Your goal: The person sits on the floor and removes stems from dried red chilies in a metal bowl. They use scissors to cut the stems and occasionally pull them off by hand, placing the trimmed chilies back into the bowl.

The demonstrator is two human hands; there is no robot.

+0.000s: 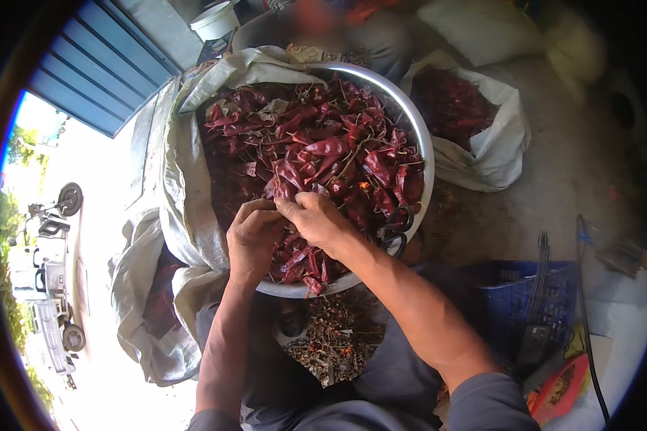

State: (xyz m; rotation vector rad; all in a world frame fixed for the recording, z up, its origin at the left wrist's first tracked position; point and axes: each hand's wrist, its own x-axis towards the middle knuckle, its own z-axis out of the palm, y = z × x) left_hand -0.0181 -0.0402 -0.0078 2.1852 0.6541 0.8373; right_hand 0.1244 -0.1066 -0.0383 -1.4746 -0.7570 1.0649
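In front of me a wide metal basin [427, 145] is heaped with dried red chili peppers [323, 148], many with stems. Over its near part my left hand [252, 234] and my right hand [318, 218] meet, fingertips pinched together. A dried red chili pepper [284, 188] shows just beyond the fingers, and both hands appear to grip its near end, which they hide. Black-handled scissors [396, 231] rest at the basin's right rim, beside my right forearm. A white woven sack [186, 178] is folded open against the basin's left side, with peppers spilling together there.
Another open sack [509, 143] of peppers stands right of the basin, and a third sack [135, 301] lower left. Stems and scraps [334, 339] litter the floor between my legs. A blue plastic crate [528, 285] is at right. Another person's legs [383, 40] are beyond the basin.
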